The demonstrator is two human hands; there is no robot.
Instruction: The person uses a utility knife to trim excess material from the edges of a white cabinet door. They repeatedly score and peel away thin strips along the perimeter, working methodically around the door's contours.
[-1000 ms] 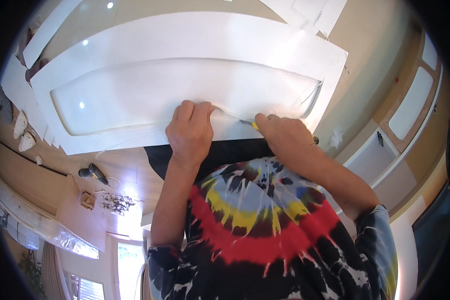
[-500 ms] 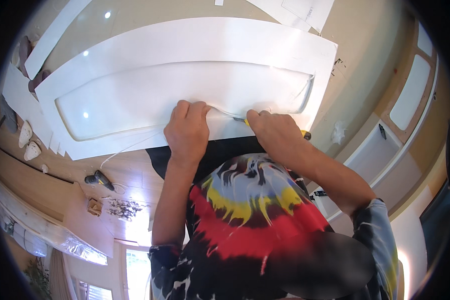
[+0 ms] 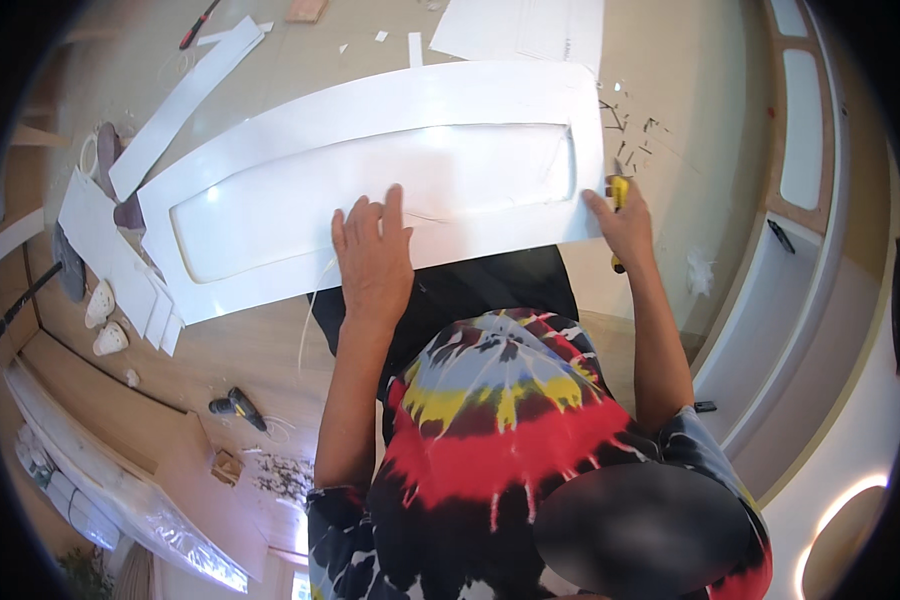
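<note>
A long white panel (image 3: 300, 135) with an arched far edge and a framed recess lies across my lap. My left hand (image 3: 375, 255) rests on its near border, fingers stretched out and spread. Beside that wrist a thin pale strip (image 3: 310, 310) hangs down past the panel's near edge; its upper end is hidden at the hand. At the panel's right end, my right hand (image 3: 627, 225) is closed around a yellow utility knife (image 3: 620, 192), its tip pointing away from me. The thumb of this hand touches or nearly touches the panel's right edge.
White offcuts (image 3: 120, 255) and pale shoes (image 3: 100, 303) lie at the left. A cordless drill (image 3: 238, 408) is on the floor lower left. Dark slivers (image 3: 630, 140) are scattered beyond the right hand. A white cabinet frame (image 3: 755, 310) runs along the right.
My left hand has let its pinch on the pale strip open and flattened onto the panel. My right hand has moved right with the knife, to the panel's end. The view has shifted.
</note>
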